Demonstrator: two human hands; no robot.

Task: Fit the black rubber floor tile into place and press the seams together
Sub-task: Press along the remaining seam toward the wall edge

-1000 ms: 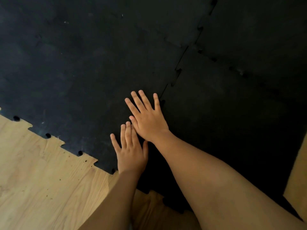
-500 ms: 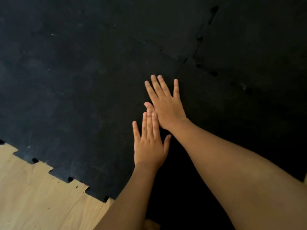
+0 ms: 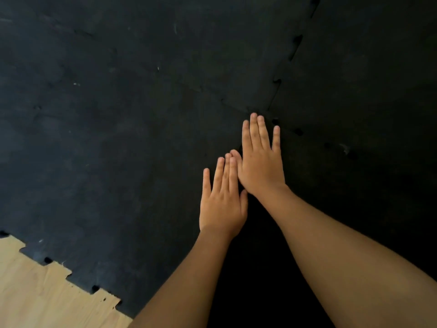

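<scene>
Black rubber floor tiles with interlocking puzzle edges cover most of the floor. The near right tile lies under my right forearm. My right hand lies flat, palm down, fingers apart, its fingertips at the corner where the tiles meet. My left hand lies flat just behind it on the left tile, fingertips touching the right thumb. The seam between the two near tiles is mostly hidden under my hands. Farther up, the seam shows small gaps at its tabs.
Bare light plywood subfloor shows at the lower left, bordered by the toothed edge of the left tile. A second seam runs right from the corner, with small dark notches along it.
Both hands have moved forward along the seam, away from me, toward the corner where the tiles meet. The view has followed, so less plywood shows.
</scene>
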